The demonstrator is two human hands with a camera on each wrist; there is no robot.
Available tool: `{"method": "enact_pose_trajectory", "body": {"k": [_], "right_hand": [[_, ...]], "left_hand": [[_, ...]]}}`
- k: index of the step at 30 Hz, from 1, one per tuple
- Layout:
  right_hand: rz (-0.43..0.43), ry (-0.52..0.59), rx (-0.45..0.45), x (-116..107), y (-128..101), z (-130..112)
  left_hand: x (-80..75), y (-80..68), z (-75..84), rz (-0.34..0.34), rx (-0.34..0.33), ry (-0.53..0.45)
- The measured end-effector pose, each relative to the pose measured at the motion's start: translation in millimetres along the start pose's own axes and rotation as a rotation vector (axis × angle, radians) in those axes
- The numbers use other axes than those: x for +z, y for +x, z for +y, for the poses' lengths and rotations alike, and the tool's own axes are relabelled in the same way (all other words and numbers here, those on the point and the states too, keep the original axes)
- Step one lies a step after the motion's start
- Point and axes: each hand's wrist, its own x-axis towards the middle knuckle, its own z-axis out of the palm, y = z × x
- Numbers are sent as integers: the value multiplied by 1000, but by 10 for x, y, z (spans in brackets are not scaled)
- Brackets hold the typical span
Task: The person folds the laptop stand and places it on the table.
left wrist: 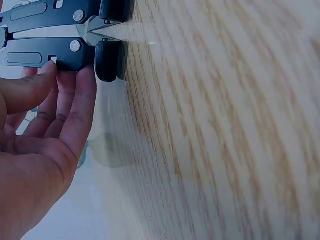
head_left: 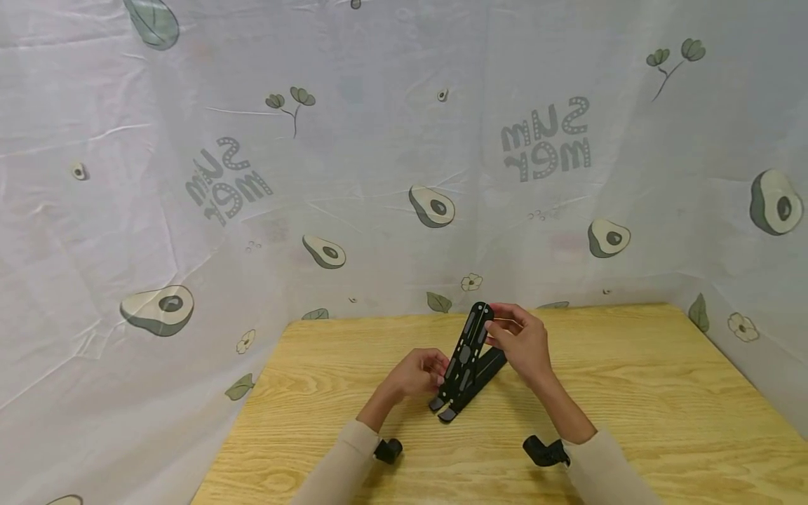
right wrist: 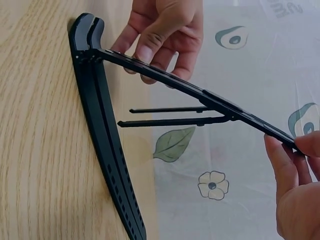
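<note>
Nearest the person, two beige sleeves come in over the near edge of the wooden table, each with a black wrist mount beside it.

Just beyond them, near the table's middle, stands a black folding stand. Its base strip lies flat on the wood, with two hooked feet at the near end. Its upper arm is lifted at an angle from that hinge end, and two thin struts hang from the underside of the arm without reaching the base.

The left hand is on the stand's left side, low down by the feet. Its fingers are nearly straight, and the fingertips and thumb press lightly on the lower part of the raised arm, just beside a rubber foot.

The right hand is on the stand's right side, higher up. Its thumb and curled fingers pinch the raised tip of the upper arm.

Behind the stand, past the table's far edge, hangs a pale curtain printed with avocados, leaves and flowers.
</note>
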Motion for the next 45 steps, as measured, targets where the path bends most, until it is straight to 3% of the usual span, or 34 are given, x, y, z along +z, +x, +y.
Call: {"method": "enact_pose_trajectory", "body": {"k": [25,45], "right_hand": [[84,20,-14,24,-114,-2],[102,72,3,55,-167,-19]], "left_hand": [[-47,65,-29,-62,-46,-16],[-154,169,-88,-129,-9,-12]]}}
